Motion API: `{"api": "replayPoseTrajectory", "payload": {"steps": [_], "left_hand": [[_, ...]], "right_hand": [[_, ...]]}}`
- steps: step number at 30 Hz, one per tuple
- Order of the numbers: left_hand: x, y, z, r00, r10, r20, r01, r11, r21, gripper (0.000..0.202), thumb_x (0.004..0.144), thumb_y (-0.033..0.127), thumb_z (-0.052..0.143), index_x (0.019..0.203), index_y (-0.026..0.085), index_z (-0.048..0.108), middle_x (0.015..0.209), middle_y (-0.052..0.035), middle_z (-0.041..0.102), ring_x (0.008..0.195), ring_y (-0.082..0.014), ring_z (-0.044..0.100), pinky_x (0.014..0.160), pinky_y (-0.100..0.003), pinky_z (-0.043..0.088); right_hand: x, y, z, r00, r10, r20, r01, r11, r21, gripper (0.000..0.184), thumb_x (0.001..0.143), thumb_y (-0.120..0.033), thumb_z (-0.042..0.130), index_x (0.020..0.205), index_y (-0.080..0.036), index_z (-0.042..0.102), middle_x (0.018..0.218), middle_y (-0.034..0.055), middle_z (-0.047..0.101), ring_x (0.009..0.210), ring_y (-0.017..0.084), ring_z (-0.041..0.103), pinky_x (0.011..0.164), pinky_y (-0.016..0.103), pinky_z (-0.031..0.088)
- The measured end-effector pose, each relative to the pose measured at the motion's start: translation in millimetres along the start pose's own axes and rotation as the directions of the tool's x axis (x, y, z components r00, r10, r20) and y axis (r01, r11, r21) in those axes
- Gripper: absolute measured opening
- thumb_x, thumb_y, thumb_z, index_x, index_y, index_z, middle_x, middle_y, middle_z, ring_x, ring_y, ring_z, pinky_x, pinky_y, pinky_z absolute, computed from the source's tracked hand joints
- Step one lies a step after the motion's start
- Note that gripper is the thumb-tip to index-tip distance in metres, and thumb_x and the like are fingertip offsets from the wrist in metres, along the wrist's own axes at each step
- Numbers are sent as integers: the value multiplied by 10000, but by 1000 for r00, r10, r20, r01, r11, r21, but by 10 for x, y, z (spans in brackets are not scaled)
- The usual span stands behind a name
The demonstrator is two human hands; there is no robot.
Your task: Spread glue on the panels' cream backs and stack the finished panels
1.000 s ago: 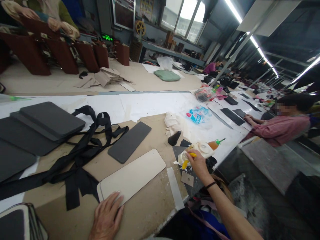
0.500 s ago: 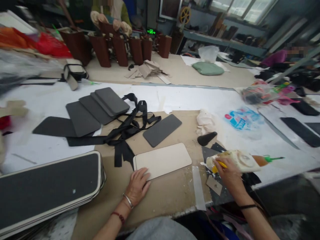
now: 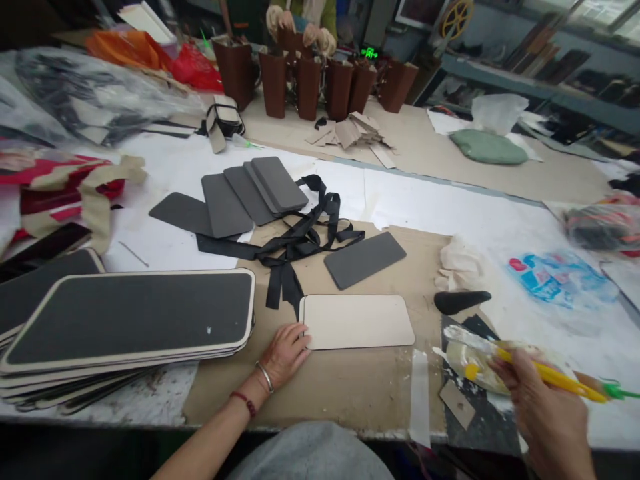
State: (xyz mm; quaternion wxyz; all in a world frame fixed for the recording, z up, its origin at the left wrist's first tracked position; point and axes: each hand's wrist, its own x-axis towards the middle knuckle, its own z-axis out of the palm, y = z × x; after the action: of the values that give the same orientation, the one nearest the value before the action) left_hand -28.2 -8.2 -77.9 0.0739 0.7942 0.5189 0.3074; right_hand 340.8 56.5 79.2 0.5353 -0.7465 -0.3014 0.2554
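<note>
A cream rectangular panel (image 3: 357, 322) with rounded corners lies flat on the brown board (image 3: 360, 393) in front of me. At the panel's lower left corner rests my left hand (image 3: 286, 357), fingers laid out and fingertips touching the edge. A second panel's rim peeks out beneath its left end. My right hand (image 3: 543, 397) grips a yellow-handled brush (image 3: 565, 380), its bristles coated in white paste. Under the brush lies a whitish, paste-smeared container (image 3: 470, 363), partly hidden by the hand. A dark grey panel (image 3: 365, 260) lies just beyond the cream one.
Stacked dark panels with cream borders (image 3: 135, 320) stand at left. Black straps (image 3: 295, 243) tangle beside fanned grey panels (image 3: 227, 203). A black teardrop-shaped piece (image 3: 461, 301) and crumpled cloth (image 3: 457, 263) lie right. Across the table, a person's gloved hands (image 3: 300, 33) work among brown bags (image 3: 309, 87).
My right hand has lifted the brush from the container, so its bristles now show. The left hand stays at the panel's corner. The camera view has turned left.
</note>
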Motion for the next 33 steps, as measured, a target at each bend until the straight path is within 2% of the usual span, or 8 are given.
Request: {"api": "replayPoseTrajectory", "payload": {"steps": [2, 4, 7, 10, 14, 19, 28, 33], "left_hand": [[7, -9, 4, 1000, -8, 18, 8, 1000, 4, 160, 803, 188, 534, 960, 164, 556, 1062, -100, 573, 1030, -238, 494, 865, -417, 457], [8, -6, 6, 999, -16, 29, 16, 1000, 4, 160, 801, 196, 537, 958, 175, 562, 1069, -91, 575, 1033, -234, 491, 877, -420, 443], [-1, 2, 8, 999, -36, 34, 36, 999, -4, 166, 805, 205, 524, 964, 185, 566, 1074, -86, 574, 1039, -233, 487, 894, -426, 422], [-7, -5, 14, 998, -48, 41, 49, 999, -22, 178, 807, 214, 517, 975, 187, 569, 1075, -88, 572, 1039, -234, 486, 896, -429, 412], [-4, -15, 13, 998, -52, 46, 53, 998, -33, 179, 804, 215, 521, 973, 188, 572, 1069, -85, 574, 1032, -232, 487, 890, -425, 408], [6, -5, -6, 998, -44, 40, 45, 999, -24, 172, 814, 218, 504, 965, 186, 581, 1066, -86, 578, 1032, -229, 491, 889, -422, 406], [-16, -17, -19, 999, -24, 29, 25, 1000, -16, 152, 812, 184, 533, 956, 176, 583, 1066, -88, 574, 1030, -235, 479, 881, -418, 388], [-14, -42, -16, 1000, 15, 16, -15, 1000, -7, 152, 816, 177, 530, 960, 169, 580, 1063, -97, 573, 1031, -235, 484, 866, -408, 390]], "right_hand": [[-196, -16, 349, 973, 124, 193, -155, 976, 154, 487, 377, -425, 831, 715, -168, 594, 662, 13, 597, 577, 139, 563, 521, 243, 495], [-429, 18, 728, 903, 193, 383, -256, 959, 120, 517, 417, -419, 838, 792, -153, 603, 661, 10, 605, 588, 129, 568, 527, 211, 491], [-766, 143, 1249, 784, 135, 606, -220, 973, 68, 438, 544, -441, 791, 801, -141, 601, 695, 8, 599, 634, 119, 569, 589, 205, 492], [-1001, 297, 1631, 705, 39, 708, -117, 991, 62, 365, 638, -443, 730, 806, -146, 600, 716, 5, 590, 626, 120, 559, 594, 225, 481], [-1135, 439, 1886, 669, 24, 743, -92, 995, 50, 350, 662, -456, 693, 791, -148, 589, 704, 8, 576, 604, 135, 549, 573, 254, 474], [-1001, 505, 1830, 707, 15, 707, -14, 1000, -7, 350, 668, -475, 664, 772, -152, 579, 694, 9, 566, 574, 150, 557, 552, 271, 470], [-117, 658, 1143, 909, -36, 415, 148, 959, -241, 435, 637, -556, 601, 792, -149, 590, 718, 58, 608, 643, 235, 610, 631, 359, 483], [103, 634, 898, 943, -138, 303, 265, 863, -431, 494, 653, -627, 493, 781, -162, 598, 634, 73, 619, 636, 265, 607, 631, 385, 459]]}}
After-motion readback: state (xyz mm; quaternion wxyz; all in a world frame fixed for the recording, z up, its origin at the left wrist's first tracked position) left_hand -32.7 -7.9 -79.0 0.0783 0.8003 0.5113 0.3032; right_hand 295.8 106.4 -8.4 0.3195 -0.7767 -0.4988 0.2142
